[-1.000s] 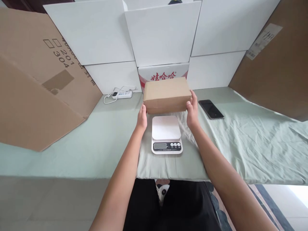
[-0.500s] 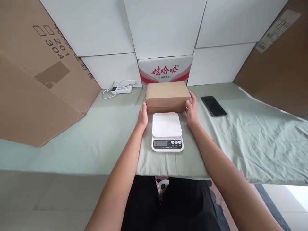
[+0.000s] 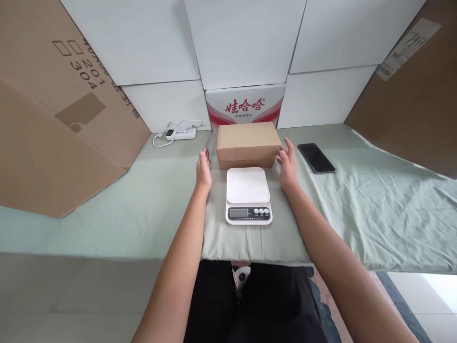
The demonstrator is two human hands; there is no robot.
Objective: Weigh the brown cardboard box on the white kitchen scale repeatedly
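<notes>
Both hands are open and empty: the left hand (image 3: 203, 167) and right hand (image 3: 287, 164) flank the closed brown cardboard box (image 3: 248, 144), with the kitchen scale (image 3: 248, 195) between the wrists.

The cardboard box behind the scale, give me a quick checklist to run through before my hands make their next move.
1. Cardboard box set down on the green cloth, behind the scale: ok.
2. Left hand clear of the box, fingers open: ok.
3. Right hand clear of the box: cannot tell, its fingers are at the box's right end.
4. Scale platform bare: ok.
5. Scale display reading: cannot tell, too small.
6. Phone out of the way, lying right of the right hand: ok.
</notes>
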